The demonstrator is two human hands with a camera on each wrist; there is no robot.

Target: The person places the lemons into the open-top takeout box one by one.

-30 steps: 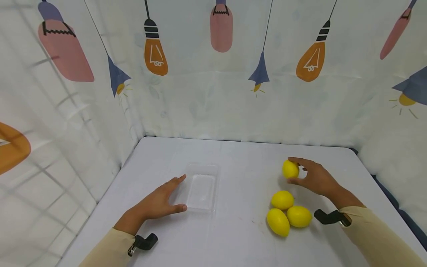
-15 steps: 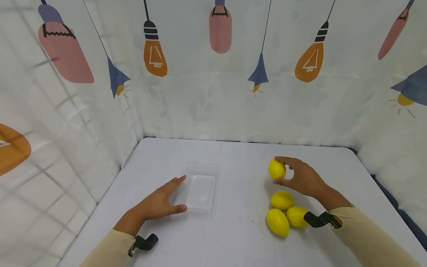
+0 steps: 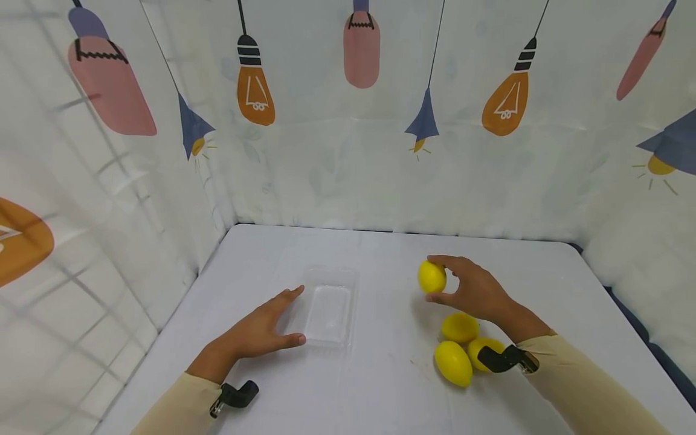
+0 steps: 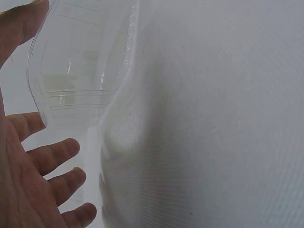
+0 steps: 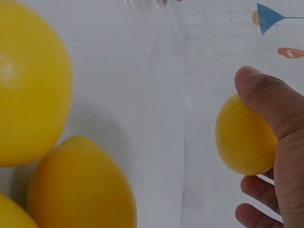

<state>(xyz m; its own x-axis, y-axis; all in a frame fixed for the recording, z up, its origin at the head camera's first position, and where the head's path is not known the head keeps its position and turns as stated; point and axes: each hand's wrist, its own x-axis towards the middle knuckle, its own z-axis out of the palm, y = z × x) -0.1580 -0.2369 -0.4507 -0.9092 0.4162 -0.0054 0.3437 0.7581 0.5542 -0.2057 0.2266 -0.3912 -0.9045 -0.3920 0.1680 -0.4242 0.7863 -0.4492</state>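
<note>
The right hand pinches a yellow lemon between thumb and fingers, held above the table behind three other lemons. In the right wrist view the held lemon sits against the thumb of the right hand. A clear plastic tray lies left of centre on the table. The left hand is at the tray's left side, thumb and fingers spread. In the left wrist view the thumb and index finger of the left hand touch the rim of the tray.
The white table backs onto a white curtain printed with lamps and bulbs, which also hangs along the left side. The three resting lemons lie close together under the right wrist, partly covered by a black wrist mount.
The right hand has moved left with its lemon, from the far right towards the tray. Its wrist now covers part of one resting lemon. The left hand and tray stay put.
</note>
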